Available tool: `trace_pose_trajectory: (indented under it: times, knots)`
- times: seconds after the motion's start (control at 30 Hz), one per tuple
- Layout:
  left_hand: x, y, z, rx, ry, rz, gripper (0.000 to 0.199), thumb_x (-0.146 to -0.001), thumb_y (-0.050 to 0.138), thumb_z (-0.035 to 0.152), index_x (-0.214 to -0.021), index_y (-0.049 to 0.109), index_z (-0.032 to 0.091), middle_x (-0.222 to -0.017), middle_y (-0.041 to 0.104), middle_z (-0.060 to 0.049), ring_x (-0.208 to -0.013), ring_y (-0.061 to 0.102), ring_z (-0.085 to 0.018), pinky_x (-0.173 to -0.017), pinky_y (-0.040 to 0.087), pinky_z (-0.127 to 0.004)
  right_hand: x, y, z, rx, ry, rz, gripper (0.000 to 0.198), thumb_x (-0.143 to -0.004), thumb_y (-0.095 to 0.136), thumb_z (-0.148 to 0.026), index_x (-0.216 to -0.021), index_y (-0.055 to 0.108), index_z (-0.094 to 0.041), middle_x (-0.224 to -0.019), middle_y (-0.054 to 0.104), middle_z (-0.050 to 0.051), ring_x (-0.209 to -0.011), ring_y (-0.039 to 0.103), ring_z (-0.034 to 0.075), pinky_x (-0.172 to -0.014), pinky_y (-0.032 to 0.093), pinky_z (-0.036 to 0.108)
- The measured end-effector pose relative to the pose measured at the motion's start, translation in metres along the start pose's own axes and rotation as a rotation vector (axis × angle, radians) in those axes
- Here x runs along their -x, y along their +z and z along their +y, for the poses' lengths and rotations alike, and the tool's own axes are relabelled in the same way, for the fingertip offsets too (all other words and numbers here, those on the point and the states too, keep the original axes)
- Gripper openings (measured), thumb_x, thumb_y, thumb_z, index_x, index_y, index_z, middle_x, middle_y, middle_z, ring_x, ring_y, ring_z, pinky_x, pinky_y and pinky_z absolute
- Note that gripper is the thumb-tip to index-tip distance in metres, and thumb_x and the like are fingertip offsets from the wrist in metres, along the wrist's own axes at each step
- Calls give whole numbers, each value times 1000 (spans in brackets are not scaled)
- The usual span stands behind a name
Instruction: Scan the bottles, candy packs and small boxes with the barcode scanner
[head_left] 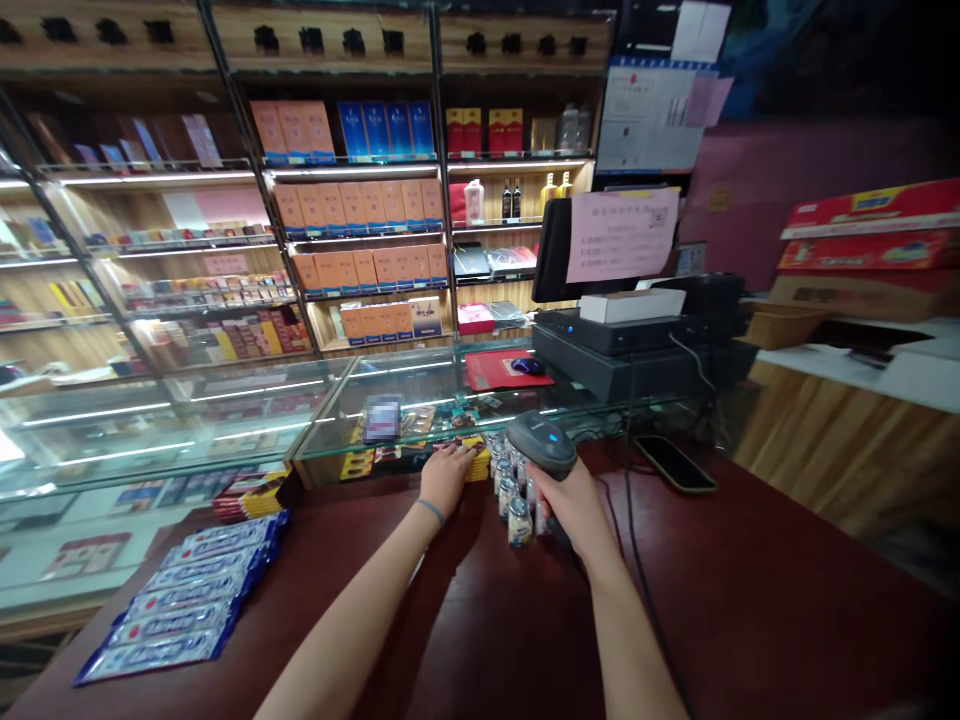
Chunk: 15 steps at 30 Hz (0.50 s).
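My right hand (571, 505) is wrapped around the handle of a dark grey barcode scanner (544, 443), whose blue light shows on top. Under and beside the scanner's head stand small clear bottles with silver caps (519, 520), in rows and partly hidden by it. My left hand (444, 478) has its fingers curled over the left end of a stack of yellow packs (477, 462); the fingertips are partly hidden. Both hands are over the dark red counter (480, 630).
Blue-and-white sachets (187, 590) lie overlapped at left, near red-and-yellow packs (255, 495). A phone (675, 463) and a scanner cable (637, 560) are at right. Beyond are a glass case (322, 425), a mouse (528, 367), a black cash drawer (592, 355) and a monitor (551, 250).
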<state>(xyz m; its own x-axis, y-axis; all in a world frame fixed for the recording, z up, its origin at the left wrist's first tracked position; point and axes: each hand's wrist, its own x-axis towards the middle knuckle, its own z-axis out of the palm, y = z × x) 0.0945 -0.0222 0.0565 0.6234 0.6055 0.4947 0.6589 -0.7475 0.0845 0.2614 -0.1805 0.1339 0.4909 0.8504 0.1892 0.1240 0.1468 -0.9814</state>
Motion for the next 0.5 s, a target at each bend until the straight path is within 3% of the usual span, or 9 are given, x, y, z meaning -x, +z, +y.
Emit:
trace_pose_trajectory:
  times: [0.3, 0.5]
  knots:
    - [8, 0, -6, 95, -23, 65, 39, -90, 58, 14, -127, 64, 24, -130, 67, -8, -124, 59, -25, -108, 45, -46, 1, 5, 0, 25, -25, -34, 26, -74, 71, -44, -81, 57, -24, -45, 50, -7, -34, 44, 14, -37, 35, 26]
    - [34, -35, -27, 191, -84, 198, 35, -95, 53, 23, -128, 62, 26, -127, 67, -8, -119, 61, -24, -105, 48, -43, 6, 25, 5, 86, -57, -60, 30, -77, 68, -48, -65, 54, -25, -41, 49, -4, -35, 47, 15, -40, 39, 28]
